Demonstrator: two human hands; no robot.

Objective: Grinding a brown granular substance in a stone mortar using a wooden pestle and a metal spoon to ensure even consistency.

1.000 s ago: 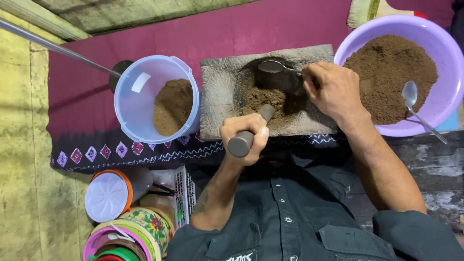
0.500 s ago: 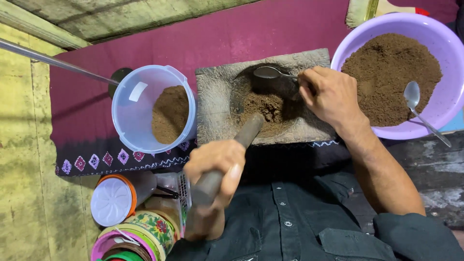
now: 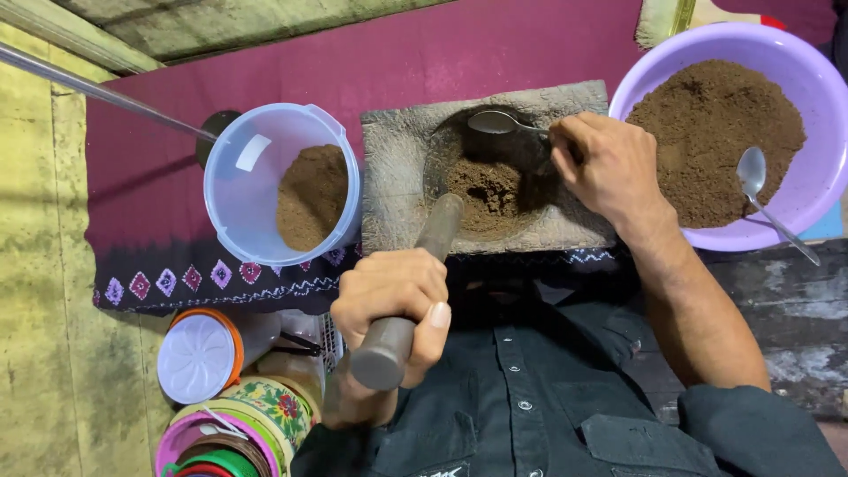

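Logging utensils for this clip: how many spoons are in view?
2. One spoon is held by the right hand over the stone mortar; the other spoon lies in the purple basin of brown powder. Others may be hidden among the containers at lower left.

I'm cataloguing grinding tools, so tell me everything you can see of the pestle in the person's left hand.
The pestle is a dark, smooth cylindrical rod, stone or metal by its look. It lies tilted, its far tip resting in the brown powder in the hollow of the grey stone slab, its blunt round near end pointing at the camera. The left hand is wrapped around its lower half, thumb on top. Nothing else touches it.
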